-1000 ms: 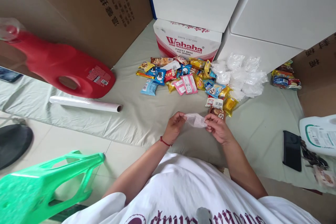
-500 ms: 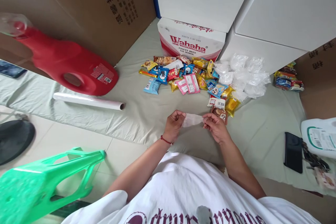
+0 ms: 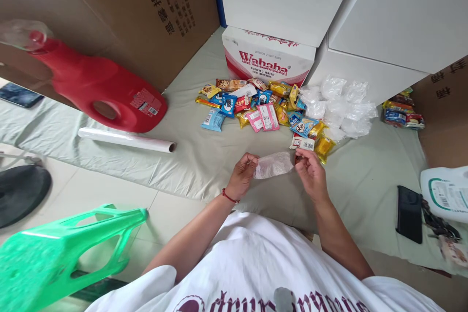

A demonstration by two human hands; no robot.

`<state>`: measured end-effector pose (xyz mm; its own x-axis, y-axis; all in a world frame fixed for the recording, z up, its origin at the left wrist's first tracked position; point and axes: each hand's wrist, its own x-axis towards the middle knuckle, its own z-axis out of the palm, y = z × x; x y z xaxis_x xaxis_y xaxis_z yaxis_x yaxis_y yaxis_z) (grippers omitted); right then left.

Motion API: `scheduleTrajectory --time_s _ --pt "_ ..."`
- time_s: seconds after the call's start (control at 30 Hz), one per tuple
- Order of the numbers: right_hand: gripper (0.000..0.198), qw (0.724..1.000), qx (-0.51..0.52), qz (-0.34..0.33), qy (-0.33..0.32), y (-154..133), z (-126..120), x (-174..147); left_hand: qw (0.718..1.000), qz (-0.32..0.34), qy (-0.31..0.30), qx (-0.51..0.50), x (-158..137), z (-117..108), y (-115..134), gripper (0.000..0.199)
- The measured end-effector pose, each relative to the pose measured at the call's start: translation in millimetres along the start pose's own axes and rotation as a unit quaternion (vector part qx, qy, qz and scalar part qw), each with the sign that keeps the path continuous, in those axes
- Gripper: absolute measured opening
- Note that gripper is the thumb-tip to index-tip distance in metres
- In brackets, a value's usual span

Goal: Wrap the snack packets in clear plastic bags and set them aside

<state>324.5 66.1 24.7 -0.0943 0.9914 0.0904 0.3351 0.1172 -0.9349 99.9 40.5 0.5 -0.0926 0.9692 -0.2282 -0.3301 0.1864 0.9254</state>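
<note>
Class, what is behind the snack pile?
Behind the snack pile is the Wahaha box, its printed front showing. The pile covers part of its lower edge; the box's back and inside are hidden.

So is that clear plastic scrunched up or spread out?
Spread out: the clear plastic stretches wide between the left hand, which pinches one end, and the right hand near the other.

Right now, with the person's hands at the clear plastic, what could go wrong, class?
The clear plastic looks thin, so it might tear or slip: the left hand pinches one end, but the right hand's grip is unclear.
The right hand is close to loosely heaped snack packets, so it could nudge them.
</note>
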Motion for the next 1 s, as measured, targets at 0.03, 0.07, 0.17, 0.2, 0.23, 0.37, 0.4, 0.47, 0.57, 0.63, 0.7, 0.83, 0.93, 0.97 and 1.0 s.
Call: scheduleTrajectory --time_s 0.03,0.07,0.17,0.2,0.23,0.37,0.4,0.47,0.57,0.63,0.7,0.83,0.93,0.97,1.0 --pt "0.05 0.999 -0.038 -0.021 -0.026 -1 4 -3 1.0 0.004 -0.006 0.015 -1 0 0 0.037" --pt "0.049 0.996 -0.066 -0.034 -0.052 -2 8 -5 1.0 0.003 -0.014 0.024 -2 0 0 0.037" --pt "0.025 0.986 -0.108 -0.072 -0.108 -2 22 -10 0.999 -0.036 -0.012 0.035 -2 -1 1 0.036" --pt "0.025 0.983 -0.108 -0.093 -0.118 -2 26 -11 0.998 -0.054 -0.004 0.042 -2 -1 2 0.037" --pt "0.026 0.98 -0.104 -0.115 -0.127 -2 28 -11 0.996 -0.068 0.0 0.056 -2 -1 4 0.037" --pt "0.031 0.963 -0.086 -0.191 -0.171 -8 25 -10 0.982 -0.091 -0.066 0.155 3 -1 9 0.044" --pt "0.031 0.96 -0.081 -0.201 -0.176 -11 21 -10 0.979 -0.092 -0.072 0.165 5 -2 10 0.047" --pt "0.03 0.962 -0.064 -0.201 -0.175 -13 10 -9 0.984 -0.084 -0.048 0.146 10 -4 11 0.052" --pt "0.022 0.975 -0.019 -0.142 -0.172 -8 -9 -10 0.994 -0.071 -0.028 0.074 15 -7 12 0.054" --pt "0.016 0.984 0.009 -0.082 -0.158 3 -19 -10 0.995 -0.072 -0.042 0.051 15 -7 12 0.055" --pt "0.014 0.995 0.018 -0.025 -0.099 16 -25 -11 0.997 -0.06 -0.038 0.04 13 -4 11 0.056" --pt "0.023 0.99 0.088 0.087 0.066 29 -24 -13 0.999 -0.03 0.018 0.001 10 3 9 0.057" --pt "0.04 0.964 0.198 0.16 0.071 22 -12 -16 0.998 -0.041 0.032 -0.033 9 6 6 0.057" --pt "0.052 0.956 0.227 0.175 0.057 18 -7 -17 0.998 -0.05 0.027 -0.042 10 7 5 0.056" --pt "0.061 0.949 0.249 0.188 0.04 14 -1 -18 0.997 -0.06 0.02 -0.048 10 8 4 0.056"
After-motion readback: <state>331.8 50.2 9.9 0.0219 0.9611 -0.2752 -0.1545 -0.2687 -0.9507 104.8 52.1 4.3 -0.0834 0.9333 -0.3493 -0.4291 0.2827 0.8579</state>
